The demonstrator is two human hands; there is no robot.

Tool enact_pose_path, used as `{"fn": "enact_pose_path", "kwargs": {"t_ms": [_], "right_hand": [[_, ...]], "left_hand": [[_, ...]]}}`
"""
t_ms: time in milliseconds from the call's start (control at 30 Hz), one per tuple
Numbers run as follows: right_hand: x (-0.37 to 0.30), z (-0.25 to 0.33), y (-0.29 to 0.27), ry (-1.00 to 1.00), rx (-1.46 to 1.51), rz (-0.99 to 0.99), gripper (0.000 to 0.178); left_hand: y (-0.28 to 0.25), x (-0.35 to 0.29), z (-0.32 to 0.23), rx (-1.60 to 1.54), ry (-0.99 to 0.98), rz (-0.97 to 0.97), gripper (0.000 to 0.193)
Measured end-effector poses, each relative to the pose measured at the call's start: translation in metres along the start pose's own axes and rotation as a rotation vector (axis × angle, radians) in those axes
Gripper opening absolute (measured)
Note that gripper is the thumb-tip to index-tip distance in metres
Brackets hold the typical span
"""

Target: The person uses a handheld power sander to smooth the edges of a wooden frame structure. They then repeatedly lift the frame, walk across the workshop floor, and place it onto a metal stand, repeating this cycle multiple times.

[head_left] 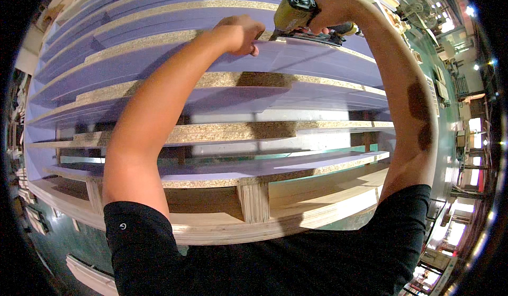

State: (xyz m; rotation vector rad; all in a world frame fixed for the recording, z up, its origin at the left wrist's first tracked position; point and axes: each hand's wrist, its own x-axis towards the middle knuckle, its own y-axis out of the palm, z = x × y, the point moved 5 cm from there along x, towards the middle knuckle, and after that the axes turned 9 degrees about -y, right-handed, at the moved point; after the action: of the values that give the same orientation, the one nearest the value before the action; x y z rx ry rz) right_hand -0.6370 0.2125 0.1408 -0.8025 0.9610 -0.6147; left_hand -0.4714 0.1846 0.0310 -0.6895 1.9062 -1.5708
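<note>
Nail gun [291, 20], yellow, black-topped, sits in the right hand [330, 11], grip wrapped round it; left hand [242, 33] curled, hold unclear.

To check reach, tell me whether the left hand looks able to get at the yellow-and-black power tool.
Yes, it seems so. The left hand is just left of the power tool, with nothing visible between them; the right hand holds the tool from its other side.
</note>
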Motion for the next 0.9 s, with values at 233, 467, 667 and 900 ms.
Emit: {"fn": "enact_pose_path", "kwargs": {"t_ms": [233, 467, 667, 900], "right_hand": [[-0.005, 0.0, 0.002, -0.009, -0.006, 0.015, 0.03], [-0.05, 0.033, 0.013, 0.092, 0.095, -0.046, 0.031], [-0.084, 0.035, 0.062, 0.046, 0.304, 0.02, 0.039], [-0.085, 0.038, 0.074, -0.024, 0.24, -0.055, 0.042]], "left_hand": [[-0.001, 0.003, -0.006, -0.011, -0.049, 0.057, 0.046], [-0.007, -0.003, 0.01, -0.14, 0.166, -0.275, 0.046], [0.006, -0.084, -0.032, -0.455, 0.152, 0.028, 0.046], [0.013, -0.1, -0.048, -0.11, 0.163, -0.005, 0.031]]}}
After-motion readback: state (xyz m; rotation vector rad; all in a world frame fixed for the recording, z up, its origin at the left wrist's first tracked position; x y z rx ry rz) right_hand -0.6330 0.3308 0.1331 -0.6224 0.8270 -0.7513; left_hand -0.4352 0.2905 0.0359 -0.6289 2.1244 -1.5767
